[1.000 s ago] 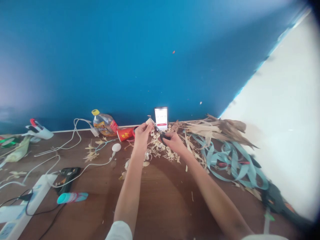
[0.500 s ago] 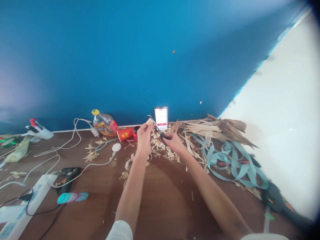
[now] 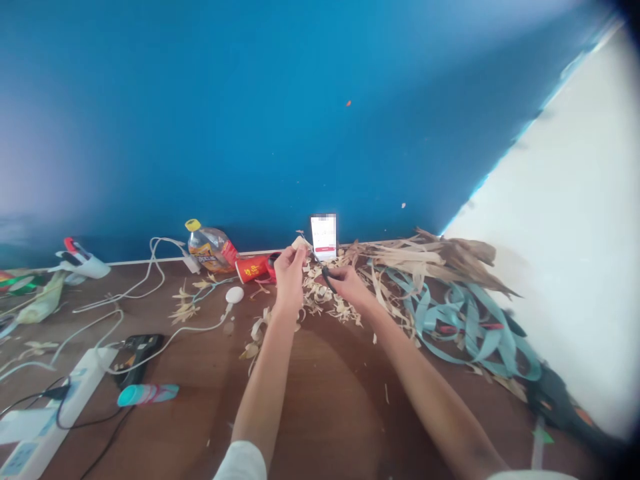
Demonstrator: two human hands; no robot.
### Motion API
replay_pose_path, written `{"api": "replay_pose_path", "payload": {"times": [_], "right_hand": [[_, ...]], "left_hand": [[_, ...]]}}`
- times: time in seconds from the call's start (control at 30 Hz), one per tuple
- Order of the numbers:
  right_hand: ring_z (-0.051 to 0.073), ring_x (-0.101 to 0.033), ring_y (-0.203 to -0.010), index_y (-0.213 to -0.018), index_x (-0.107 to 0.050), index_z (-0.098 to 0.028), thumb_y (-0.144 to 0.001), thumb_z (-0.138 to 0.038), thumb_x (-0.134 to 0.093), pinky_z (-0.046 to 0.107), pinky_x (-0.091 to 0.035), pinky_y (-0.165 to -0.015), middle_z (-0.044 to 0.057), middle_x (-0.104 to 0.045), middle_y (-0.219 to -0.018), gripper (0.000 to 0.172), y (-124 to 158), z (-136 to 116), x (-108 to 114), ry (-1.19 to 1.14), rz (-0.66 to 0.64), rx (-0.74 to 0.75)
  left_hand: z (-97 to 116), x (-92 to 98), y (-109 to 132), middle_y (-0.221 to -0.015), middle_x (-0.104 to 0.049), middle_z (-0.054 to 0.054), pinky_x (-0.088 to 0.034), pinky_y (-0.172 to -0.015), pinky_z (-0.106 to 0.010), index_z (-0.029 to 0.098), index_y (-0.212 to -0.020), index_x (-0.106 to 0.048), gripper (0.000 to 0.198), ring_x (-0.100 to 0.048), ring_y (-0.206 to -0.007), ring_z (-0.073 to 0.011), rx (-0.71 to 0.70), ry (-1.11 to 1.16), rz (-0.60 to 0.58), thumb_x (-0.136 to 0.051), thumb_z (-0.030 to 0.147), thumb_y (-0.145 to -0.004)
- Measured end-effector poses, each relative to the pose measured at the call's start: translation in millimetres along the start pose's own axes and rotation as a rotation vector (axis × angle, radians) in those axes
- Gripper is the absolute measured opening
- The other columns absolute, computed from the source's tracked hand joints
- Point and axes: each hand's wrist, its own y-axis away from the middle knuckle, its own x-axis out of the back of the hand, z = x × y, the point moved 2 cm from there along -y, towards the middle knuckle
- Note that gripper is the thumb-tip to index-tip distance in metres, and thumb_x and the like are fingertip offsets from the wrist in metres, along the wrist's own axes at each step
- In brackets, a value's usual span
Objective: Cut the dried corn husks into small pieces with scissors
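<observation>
Pinching one small pale piece (image 3: 299,243) between thumb and fingertips, the left hand (image 3: 289,265) is nearly closed on it, just to the left of the phone (image 3: 325,241) and a little nearer the person. And here's the right hand (image 3: 349,284), in front of the phone, fingers curled round the dark handles of one pair of scissors (image 3: 327,279), the blades pointing towards that pale piece; how far apart the blades stand, I cannot tell. Below the phone, on the near side, sits one loose heap of shavings (image 3: 330,300), too many curls to count. Out to the phone's right, one bundle of dried husks (image 3: 440,252), and nearer the person than that, one tangle of blue ribbon (image 3: 467,327). Over to the phone's left, one red cup (image 3: 251,269) on its side, then one yellow-capped bottle (image 3: 213,250) beyond it. Two dark glue guns here: one gun (image 3: 140,352) well left of the phone, the other gun (image 3: 555,400) well right, both nearer the person. Farthest to the phone's near left, one white power strip (image 3: 80,393), with one blue cylinder (image 3: 148,395) beside it.
</observation>
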Motion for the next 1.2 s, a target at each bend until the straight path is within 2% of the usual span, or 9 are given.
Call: {"api": "replay_pose_path", "payload": {"times": [0.17, 0.33, 0.57, 0.7, 1.07, 1.2], "right_hand": [[0.008, -0.031, -0.055, -0.061, -0.063, -0.011, -0.068, -0.040, -0.067, 0.024, -0.020, -0.050, -0.003, -0.040, -0.054, 0.030, 0.2, 0.8, 2.1, 0.013, 0.002, -0.002], [0.008, -0.029, -0.055, -0.059, -0.062, -0.011, -0.069, -0.039, -0.067, 0.024, -0.021, -0.050, -0.003, -0.037, -0.054, 0.030, -0.4, 0.3, 1.5, 0.039, 0.017, 0.027], [0.009, -0.029, -0.058, -0.066, -0.063, -0.012, -0.072, -0.042, -0.063, 0.024, -0.022, -0.051, -0.003, -0.039, -0.057, 0.031, -1.1, 3.1, 6.1, 0.051, -0.021, 0.056], [0.009, -0.030, -0.058, -0.062, -0.061, -0.012, -0.071, -0.045, -0.063, 0.024, -0.024, -0.051, -0.003, -0.040, -0.057, 0.034, -1.4, 4.6, 7.0, 0.078, -0.025, 0.053], [0.009, -0.030, -0.056, -0.065, -0.063, -0.012, -0.070, -0.049, -0.063, 0.023, -0.025, -0.051, -0.003, -0.041, -0.056, 0.037, 0.2, 2.9, 6.6, 0.097, -0.027, 0.051], [0.009, -0.030, -0.057, -0.062, -0.061, -0.012, -0.071, -0.046, -0.063, 0.023, -0.025, -0.051, -0.003, -0.041, -0.057, 0.035, -0.8, 4.9, 6.4, 0.092, -0.021, 0.066]], "left_hand": [[-1.5, 2.0, -3.2, -0.058, -0.044, 0.004, -0.026, -0.050, -0.021, 0.015, -0.070, -0.057, 0.032, -0.036, -0.053, -0.0059, 0.016, -0.020, -0.026, -0.067, 0.045, -0.075], [1.5, 5.3, -5.2, -0.059, -0.048, 0.003, -0.029, -0.051, -0.020, 0.014, -0.071, -0.060, 0.033, -0.038, -0.053, -0.0060, 0.015, -0.015, -0.031, -0.069, 0.046, -0.072], [7.8, 9.7, -7.6, -0.059, -0.052, 0.002, -0.029, -0.049, -0.020, 0.014, -0.070, -0.063, 0.031, -0.039, -0.052, -0.0061, 0.086, -0.078, -0.123, -0.071, 0.044, -0.070], [9.7, 12.3, -9.5, -0.063, -0.056, 0.000, -0.031, -0.051, -0.020, 0.013, -0.072, -0.064, 0.029, -0.042, -0.054, -0.0066, 0.057, -0.064, -0.168, -0.072, 0.041, -0.070], [21.1, 17.0, -9.5, -0.065, -0.059, -0.002, -0.033, -0.052, -0.020, 0.013, -0.078, -0.069, 0.029, -0.044, -0.055, -0.0070, 0.077, -0.163, -0.252, -0.072, 0.041, -0.070], [20.4, 17.8, -10.0, -0.066, -0.058, -0.001, -0.032, -0.051, -0.019, 0.013, -0.080, -0.069, 0.031, -0.042, -0.054, -0.0065, 0.113, -0.124, -0.252, -0.073, 0.041, -0.069]]}}
